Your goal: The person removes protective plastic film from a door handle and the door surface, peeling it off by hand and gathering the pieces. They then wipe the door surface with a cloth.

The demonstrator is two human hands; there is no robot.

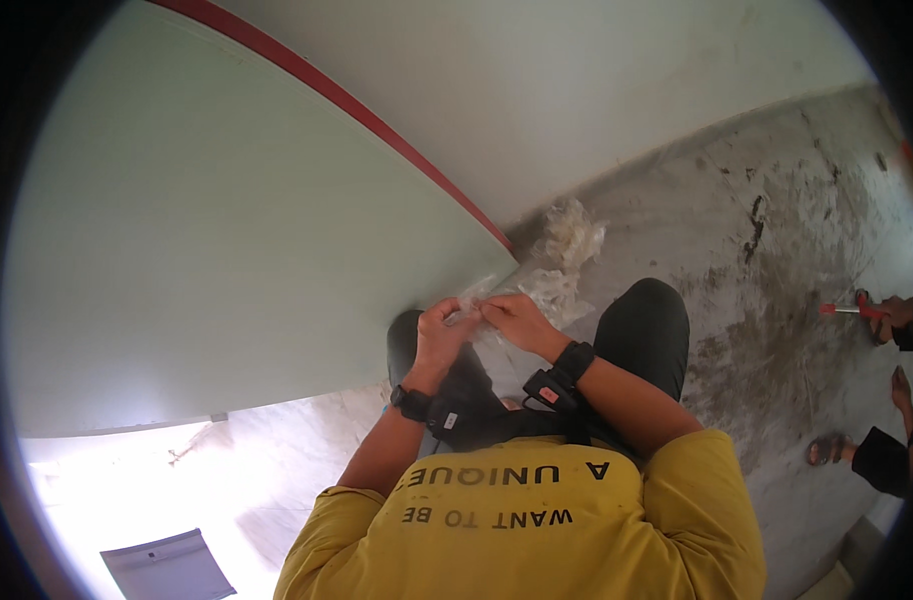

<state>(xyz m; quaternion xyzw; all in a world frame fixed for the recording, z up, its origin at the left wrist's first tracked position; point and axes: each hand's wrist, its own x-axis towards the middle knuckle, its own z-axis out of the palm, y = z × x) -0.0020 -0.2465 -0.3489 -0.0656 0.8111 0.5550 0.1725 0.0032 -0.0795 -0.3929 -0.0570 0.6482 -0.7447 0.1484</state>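
Both of my hands meet in front of my knees, fingertips almost touching, with a small crumpled piece of clear plastic film (473,295) pinched between them. My left hand (443,336) grips it from the left, and my right hand (522,321) grips it from the right. Just beyond the right hand, more crumpled clear film (552,291) lies on the floor. Farther off, a yellowish wad of film (573,234) rests near the wall's foot. My fingers hide part of the held film.
A large pale green panel with a red edge strip (396,139) rises at left, close to my left knee. A white wall (591,82) stands ahead. The concrete floor (734,322) is stained. At right, another person's hand (893,315) holds a tool with red parts (846,308).
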